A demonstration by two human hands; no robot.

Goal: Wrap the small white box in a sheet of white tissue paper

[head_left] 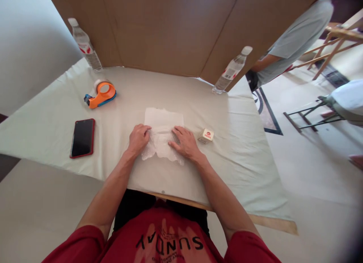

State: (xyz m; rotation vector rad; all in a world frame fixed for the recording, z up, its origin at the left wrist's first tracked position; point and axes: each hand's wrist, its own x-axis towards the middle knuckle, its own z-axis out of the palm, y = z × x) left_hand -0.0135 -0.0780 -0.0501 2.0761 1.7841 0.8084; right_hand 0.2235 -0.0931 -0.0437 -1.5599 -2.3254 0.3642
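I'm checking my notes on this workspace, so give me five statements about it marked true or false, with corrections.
1. The left hand and right hand are both at the white sheet. True.
2. The small box lies to the left of the sheet. False: the small box is to its right.
3. The phone lies nearer the person than the orange tape dispenser. True.
4. The right hand holds the tape dispenser. False: it lies on the table.
5. Both bottles lie flat. False: the left bottle and right bottle stand upright.

Sheet (163, 130) on table (181, 91); box (206, 136) to right, phone (82, 138) to left, tape dispenser (100, 98) behind phone.
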